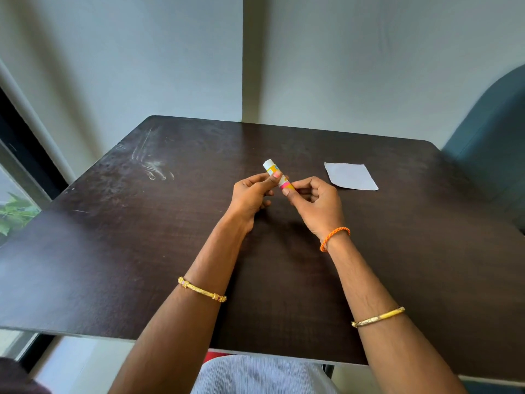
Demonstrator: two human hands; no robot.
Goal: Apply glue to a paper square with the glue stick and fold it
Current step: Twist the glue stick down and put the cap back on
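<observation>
Both hands, left hand (252, 191) and right hand (315, 203), hold the glue stick (277, 174) above the desk (142, 237); uncapping seems next, the paper square (350, 176) waits far right.

Dark brown wooden table (142, 251) filling the centre of the view, its top bearing pale smeared scratch marks (150, 163) toward 10 o'clock. Behind it, a pale wall (369, 66) with a vertical corner edge (243, 58) at 12 o'clock. Teal chair back (494, 137), rounded at the top, at 3 o'clock, just beside the table's far right corner. Dark window frame (25, 146) at 9 o'clock, with green leaves (14, 213) visible through the glass below it. Light ribbed cloth (255, 376) at 6 o'clock, under the table's near edge.
</observation>
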